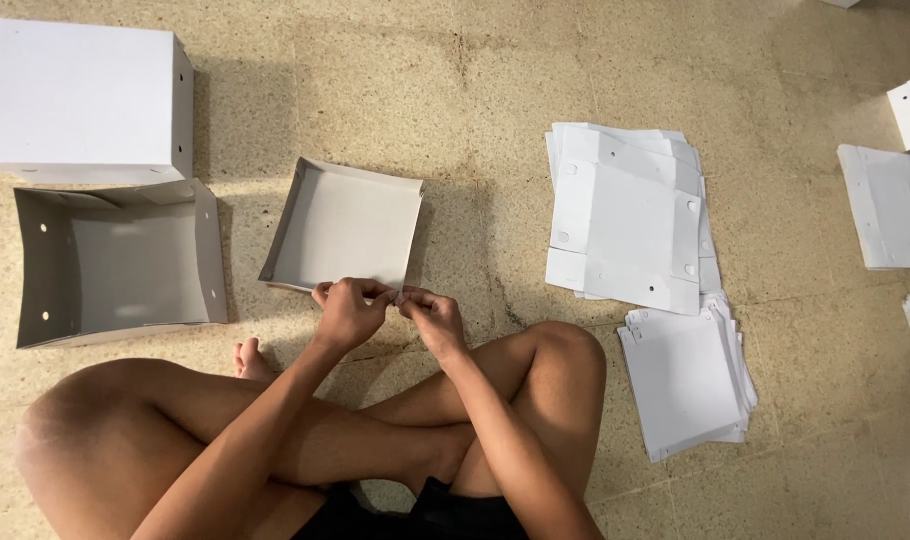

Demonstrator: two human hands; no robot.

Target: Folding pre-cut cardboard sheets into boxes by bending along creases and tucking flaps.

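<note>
both hands, left hand [347, 312] and right hand [430, 318], pinched on the shallow tray's [345, 222] near edge, fingertips hiding it

Tiled floor [495, 60], boxes [85, 100], flat sheets [625, 215]

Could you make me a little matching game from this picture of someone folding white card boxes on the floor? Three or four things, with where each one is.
Things:
1. closed white box
2. open deep box
3. shallow tray
4. flat card stack

Places:
A. far edge pinched by left hand and right hand
B. right of the tray, lying flat
C. top left corner
D. just below the closed box

Pairs: 1-C, 2-D, 3-A, 4-B
</note>
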